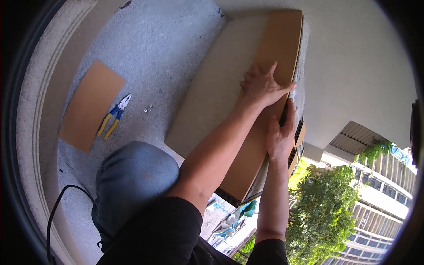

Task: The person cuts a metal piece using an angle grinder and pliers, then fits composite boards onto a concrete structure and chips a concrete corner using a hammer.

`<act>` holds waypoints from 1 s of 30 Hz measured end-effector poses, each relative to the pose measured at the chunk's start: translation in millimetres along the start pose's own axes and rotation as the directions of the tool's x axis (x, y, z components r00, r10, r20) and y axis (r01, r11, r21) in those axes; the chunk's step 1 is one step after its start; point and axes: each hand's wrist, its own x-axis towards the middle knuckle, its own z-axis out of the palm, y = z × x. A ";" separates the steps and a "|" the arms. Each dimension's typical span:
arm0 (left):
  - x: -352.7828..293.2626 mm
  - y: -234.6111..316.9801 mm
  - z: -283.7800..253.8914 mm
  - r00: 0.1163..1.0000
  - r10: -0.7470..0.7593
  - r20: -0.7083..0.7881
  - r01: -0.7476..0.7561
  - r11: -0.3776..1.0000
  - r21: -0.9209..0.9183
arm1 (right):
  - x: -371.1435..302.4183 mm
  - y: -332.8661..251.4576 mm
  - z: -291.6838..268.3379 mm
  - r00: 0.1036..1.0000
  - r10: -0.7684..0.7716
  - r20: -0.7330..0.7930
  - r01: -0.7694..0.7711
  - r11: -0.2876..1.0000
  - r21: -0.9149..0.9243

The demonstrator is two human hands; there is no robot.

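Observation:
A long brown board (pixel 279 42) lies along the edge of a grey slab-like surface (pixel 207 92). My left hand (pixel 264 86) presses on it with spread fingers, its thumb reaching to the board's right edge. Just below, my right hand (pixel 282 139) is at the same edge. Its thumb rests by the board's face and a finger stretches along the side; a dark gap shows between them. The other fingers of that hand are mostly hidden. Short brown pieces with dark, ridged edges (pixel 292 154) stick out beside the right wrist.
On the rough grey floor at left lie a loose brown board (pixel 90 106), pliers with blue and yellow handles (pixel 114 115) and several small metal pieces (pixel 149 108). My knee (pixel 137 174) is close by. A black cable (pixel 57 203) curves at lower left. Trees and buildings (pixel 324 207) appear beyond at right.

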 end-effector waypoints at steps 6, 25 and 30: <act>-1.1 2.5 0.2 1.000 -0.014 -0.011 0.014 1.000 -0.012 | 4.2 -1.1 -1.3 0.999 0.038 0.033 -0.040 0.998 0.048; -2.2 -3.3 6.5 0.996 0.029 -0.089 -0.034 0.998 -0.058 | 1.9 -22.8 -1.7 0.996 0.084 -0.019 -0.081 0.990 0.115; -2.6 1.6 1.7 1.000 -0.001 -0.005 0.001 0.999 -0.051 | 2.1 -16.7 -4.8 0.998 0.069 -0.009 -0.066 0.986 0.155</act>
